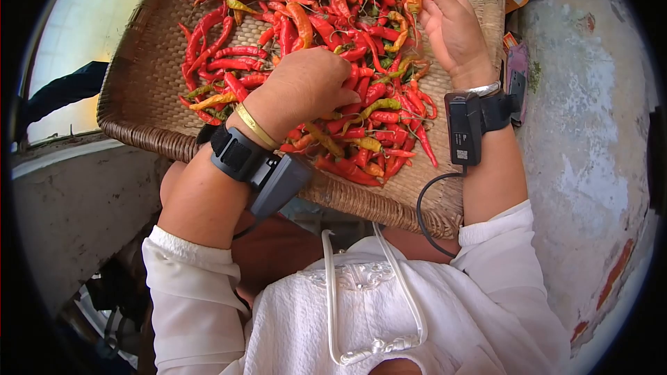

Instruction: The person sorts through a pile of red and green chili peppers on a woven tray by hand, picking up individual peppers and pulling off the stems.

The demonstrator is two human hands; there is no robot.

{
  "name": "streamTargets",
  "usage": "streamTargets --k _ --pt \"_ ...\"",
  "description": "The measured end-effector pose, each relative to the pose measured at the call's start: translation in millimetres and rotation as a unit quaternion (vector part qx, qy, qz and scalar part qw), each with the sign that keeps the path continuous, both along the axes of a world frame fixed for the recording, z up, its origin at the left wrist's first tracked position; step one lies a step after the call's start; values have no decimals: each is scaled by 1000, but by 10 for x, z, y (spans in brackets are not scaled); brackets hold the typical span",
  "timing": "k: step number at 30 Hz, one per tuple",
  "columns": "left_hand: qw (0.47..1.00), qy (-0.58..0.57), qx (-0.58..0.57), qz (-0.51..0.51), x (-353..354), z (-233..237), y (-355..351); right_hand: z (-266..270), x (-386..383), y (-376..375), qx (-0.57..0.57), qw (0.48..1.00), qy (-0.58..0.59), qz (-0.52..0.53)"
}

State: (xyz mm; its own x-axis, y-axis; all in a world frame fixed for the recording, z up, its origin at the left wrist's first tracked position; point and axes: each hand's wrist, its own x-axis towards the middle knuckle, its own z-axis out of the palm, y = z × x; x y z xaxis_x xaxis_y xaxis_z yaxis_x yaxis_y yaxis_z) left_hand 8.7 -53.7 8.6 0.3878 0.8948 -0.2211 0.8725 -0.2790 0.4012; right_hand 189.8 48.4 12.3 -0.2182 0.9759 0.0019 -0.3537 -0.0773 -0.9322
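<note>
My left hand, with a yellow bangle at the wrist, reaches palm down over the heap of chili peppers. Its fingers are curled in among the peppers, and whatever lies under them is hidden. On the right, my right hand is turned palm inward above the tray's right side. An orange chili pepper is at its fingertips, between thumb and fingers. Mostly red, the peppers also include some green and yellow ones. They lie in a woven tray with a raised rim, close over my lap.
Along the right runs a worn wall with peeling paint. Low down on the left is a pale ledge, with a bright pane above. Dark boxes are strapped to both my wrists, and a black cable hangs from the right one.
</note>
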Motion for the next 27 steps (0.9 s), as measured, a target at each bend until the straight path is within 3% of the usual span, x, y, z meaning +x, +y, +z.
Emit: streamTargets --k 6,9,11,14,16,18,20,22,24,26,27 --pt "1000 -25 10 12 16 24 -2 -32 108 76 -73 984 104 123" --pt "986 -123 -83 77 -32 143 31 39 141 49 -83 984 56 150" --pt "982 -164 -67 69 -87 169 37 107 106 10 -80 951 -80 286" --pt "977 -203 -57 37 -153 233 50 75 35 -49 -76 936 -140 315" --pt "933 -305 -169 85 -164 239 49 46 45 3 -74 951 -124 273" --pt "926 -328 -167 82 -155 243 55 8 53 104 -6 984 127 122" --pt "919 -351 -165 79 -134 233 55 -73 124 159 -5 986 139 90" --pt "890 -410 -138 139 -96 197 58 65 106 26 0 996 -84 38" --pt "875 -441 -122 158 -88 229 83 0 77 38 17 993 -92 78" --pt "858 -471 -104 178 -92 231 107 111 -36 -94 16 954 -204 217" --pt "855 -475 -92 188 -100 221 123 140 -111 -187 65 948 -234 207"
